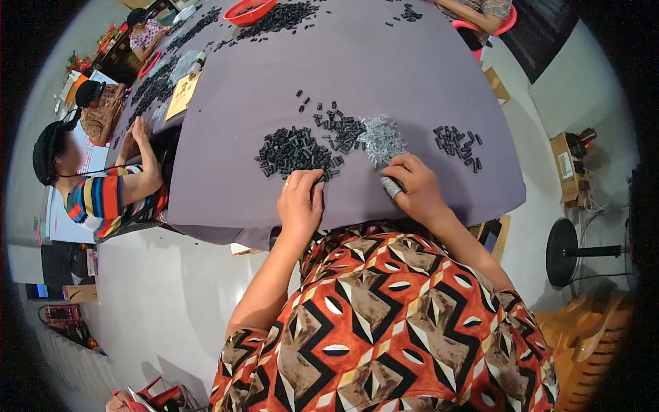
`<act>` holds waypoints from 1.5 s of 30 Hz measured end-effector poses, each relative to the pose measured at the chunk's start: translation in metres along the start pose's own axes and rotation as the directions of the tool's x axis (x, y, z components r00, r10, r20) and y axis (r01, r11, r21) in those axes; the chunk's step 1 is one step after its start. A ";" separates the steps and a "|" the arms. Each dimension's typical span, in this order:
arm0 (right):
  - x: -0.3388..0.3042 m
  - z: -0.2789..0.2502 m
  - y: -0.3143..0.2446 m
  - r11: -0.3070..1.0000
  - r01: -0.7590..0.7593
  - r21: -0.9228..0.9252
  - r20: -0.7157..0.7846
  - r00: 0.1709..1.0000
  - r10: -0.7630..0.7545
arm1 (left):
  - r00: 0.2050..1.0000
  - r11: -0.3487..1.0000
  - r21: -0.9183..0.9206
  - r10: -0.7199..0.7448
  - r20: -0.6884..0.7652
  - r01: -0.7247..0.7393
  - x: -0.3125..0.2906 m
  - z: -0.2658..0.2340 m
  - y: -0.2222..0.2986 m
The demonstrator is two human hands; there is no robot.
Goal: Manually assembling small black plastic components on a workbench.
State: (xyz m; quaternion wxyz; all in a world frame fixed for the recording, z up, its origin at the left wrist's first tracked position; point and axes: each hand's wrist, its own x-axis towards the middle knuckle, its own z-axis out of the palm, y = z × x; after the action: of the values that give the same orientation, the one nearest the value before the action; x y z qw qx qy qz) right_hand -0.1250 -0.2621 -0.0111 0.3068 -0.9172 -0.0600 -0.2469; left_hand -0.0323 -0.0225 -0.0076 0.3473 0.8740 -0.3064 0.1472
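A wide table [384,75] covered in grey-purple cloth fills the upper view. Near its front edge lies a black pile [294,151] of small cylinders, with the left hand [301,200] resting at its near side, fingers curled loosely down onto the pieces; whether it holds any cannot be told. Just right of the pile sits a silver heap [381,139] of thin metal bits. The right hand [414,187] lies below that heap, closed round a small grey piece [391,187]. Farther right is a small cluster [456,145] of black cylinders, apart from the rest. More black pieces spread along the far side beside a red bowl [248,11].

At the left edge sits a person in a striped shirt [103,199], one hand on the table. The floor is pale and glossy; a black fan base [563,252] stands at right, near a cardboard box [570,168].
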 end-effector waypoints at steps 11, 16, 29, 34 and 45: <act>0.011 -0.005 -0.006 0.999 -0.002 -0.051 0.126 0.992 0.008 | 0.994 0.978 -0.186 -0.086 0.062 0.096 -0.002 0.000 -0.002; 0.016 -0.001 -0.009 0.988 0.073 -0.133 0.166 0.985 -0.051 | 0.995 0.957 -0.273 -0.089 0.043 0.097 -0.002 0.001 -0.005; 0.017 0.002 -0.017 0.983 0.083 -0.162 0.189 0.981 -0.051 | 0.931 0.568 -0.741 -0.280 0.235 0.358 -0.001 -0.004 0.017; 0.020 0.004 -0.018 0.988 0.105 -0.115 0.197 0.977 -0.081 | 0.939 0.489 -0.803 -0.221 0.264 0.340 -0.001 -0.009 0.022; 0.032 -0.018 -0.055 0.977 0.175 0.119 0.139 0.972 -0.191 | 0.907 0.653 -0.640 -0.200 0.371 0.405 -0.013 0.001 0.042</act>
State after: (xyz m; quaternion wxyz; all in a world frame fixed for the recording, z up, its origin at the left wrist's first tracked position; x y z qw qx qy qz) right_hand -0.1190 -0.2303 0.0463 0.3254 -0.9062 -0.1805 -0.2010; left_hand -0.0689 -0.0415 0.0071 0.6286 0.7250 -0.2313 -0.1606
